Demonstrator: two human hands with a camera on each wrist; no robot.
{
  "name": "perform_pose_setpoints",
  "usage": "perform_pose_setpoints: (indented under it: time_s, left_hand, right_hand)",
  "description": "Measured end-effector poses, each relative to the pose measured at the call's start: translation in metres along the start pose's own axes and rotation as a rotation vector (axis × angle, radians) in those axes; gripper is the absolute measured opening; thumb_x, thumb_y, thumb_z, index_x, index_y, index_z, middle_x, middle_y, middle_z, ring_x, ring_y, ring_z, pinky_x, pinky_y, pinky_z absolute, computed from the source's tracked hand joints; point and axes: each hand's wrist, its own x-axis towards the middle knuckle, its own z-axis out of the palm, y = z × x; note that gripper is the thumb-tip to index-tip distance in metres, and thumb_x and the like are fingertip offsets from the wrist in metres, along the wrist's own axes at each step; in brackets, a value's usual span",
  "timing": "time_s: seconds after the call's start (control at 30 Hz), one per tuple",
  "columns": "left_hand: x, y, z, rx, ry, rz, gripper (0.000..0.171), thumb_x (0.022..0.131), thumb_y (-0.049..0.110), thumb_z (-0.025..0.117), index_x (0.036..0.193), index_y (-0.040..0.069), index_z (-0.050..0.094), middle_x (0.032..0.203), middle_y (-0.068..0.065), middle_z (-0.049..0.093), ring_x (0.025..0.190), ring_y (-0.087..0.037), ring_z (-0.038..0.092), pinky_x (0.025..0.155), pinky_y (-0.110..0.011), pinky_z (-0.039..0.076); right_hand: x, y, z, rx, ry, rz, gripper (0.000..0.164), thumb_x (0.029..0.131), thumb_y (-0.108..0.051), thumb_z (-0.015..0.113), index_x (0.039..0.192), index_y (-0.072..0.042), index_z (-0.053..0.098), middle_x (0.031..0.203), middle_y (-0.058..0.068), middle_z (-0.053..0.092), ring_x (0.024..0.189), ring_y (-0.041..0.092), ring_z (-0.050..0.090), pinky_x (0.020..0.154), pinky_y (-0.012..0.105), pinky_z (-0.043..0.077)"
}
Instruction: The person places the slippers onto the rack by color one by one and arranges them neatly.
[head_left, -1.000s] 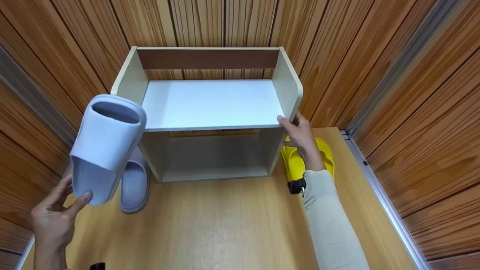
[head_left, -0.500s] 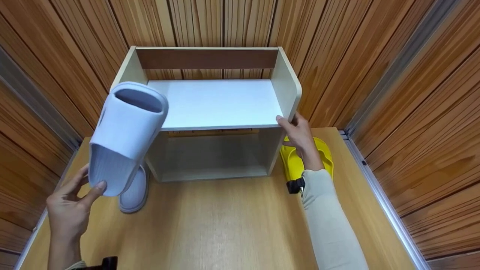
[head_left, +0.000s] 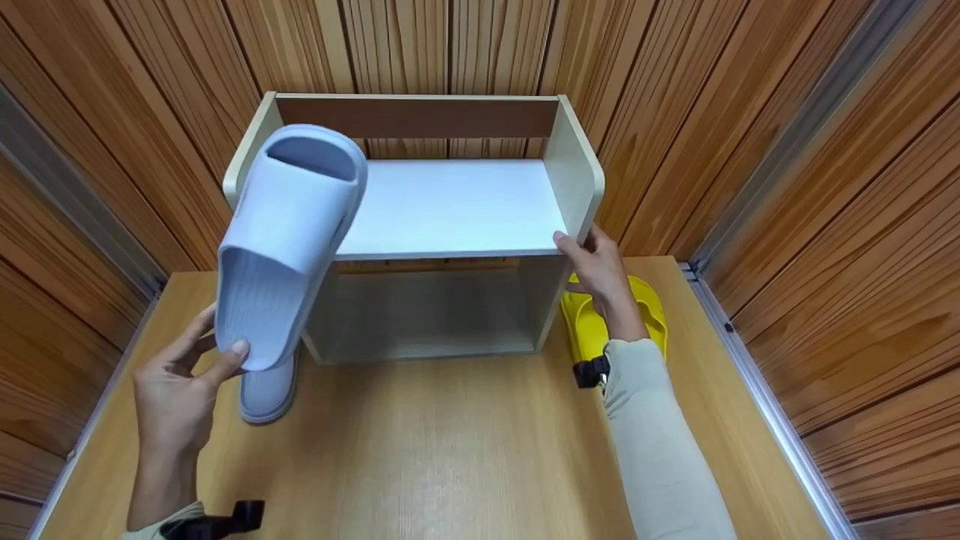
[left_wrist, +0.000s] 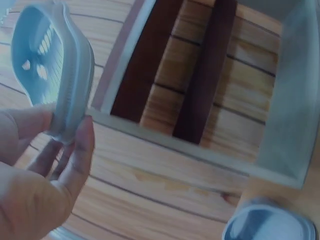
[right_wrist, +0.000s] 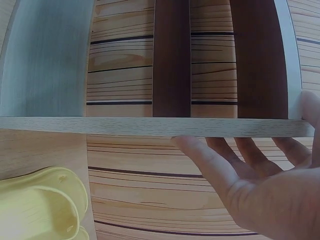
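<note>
My left hand (head_left: 176,397) pinches a pale grey slide slipper (head_left: 289,225) by its heel, with the thumb over the footbed. The slipper is raised, toe up and tilted right, overlapping the left part of a small two-level shelf (head_left: 450,206) in the head view. Its mate, another grey slipper (head_left: 268,390), lies on the floor left of the shelf, partly hidden behind the held one. My right hand (head_left: 604,277) grips the shelf's right side panel (right_wrist: 150,126), thumb at the upper board's front corner and fingers along the outside.
Yellow slippers (head_left: 649,304) stand on the floor right of the shelf, partly under my right wrist in the head view. Wood-panelled walls (head_left: 405,45) enclose the back and sides. A metal rail (head_left: 765,390) edges the wooden floor (head_left: 435,442) at right.
My left hand has carried the grey slipper up and to the right, toward the shelf's upper level. My right hand has stayed on the side panel.
</note>
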Motion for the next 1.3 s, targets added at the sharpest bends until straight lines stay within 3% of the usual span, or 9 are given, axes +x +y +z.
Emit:
perform_pose_setpoints:
  time_s: [0.27,0.5,1.0,1.3]
  left_hand:
    - [0.005,0.01,0.016,-0.045,0.024,-0.119,0.056,0.083,-0.015,0.074,0.134,0.007,0.066,0.126,-0.009,0.064,0.102,-0.022,0.062,0.065,-0.029,0.06]
    - [0.007,0.017,0.035,0.006,-0.004,-0.109,0.055,0.084,-0.011,0.075,0.135,0.009,0.065,0.126,-0.009,0.063,0.1,-0.022,0.064,0.065,-0.029,0.06]
    - [0.022,0.017,0.071,0.104,-0.069,-0.225,0.06,0.086,-0.005,0.077,0.141,0.007,0.06,0.123,-0.009,0.056,0.094,-0.018,0.06,0.066,-0.025,0.059]
    - [0.026,0.018,0.087,0.161,-0.132,-0.244,0.058,0.089,-0.002,0.075,0.143,0.006,0.057,0.125,-0.012,0.054,0.097,-0.018,0.063,0.07,-0.026,0.06]
  right_hand:
    - [0.001,0.0,0.0,0.004,0.013,0.014,0.07,0.101,-0.04,0.063,0.16,-0.02,0.03,0.159,0.013,0.035,0.139,0.042,0.039,0.102,0.067,0.042]
    - [0.0,-0.001,0.0,0.001,0.009,0.007,0.07,0.101,-0.04,0.062,0.16,-0.02,0.029,0.159,0.014,0.035,0.14,0.042,0.038,0.101,0.067,0.042]
    - [0.0,-0.003,0.0,-0.002,-0.001,-0.012,0.071,0.1,-0.041,0.063,0.16,-0.018,0.031,0.157,0.015,0.037,0.136,0.04,0.041,0.099,0.067,0.044]
    - [0.0,-0.002,0.001,-0.005,0.009,0.002,0.072,0.1,-0.042,0.063,0.16,-0.02,0.03,0.158,0.013,0.036,0.135,0.038,0.042,0.102,0.065,0.043]
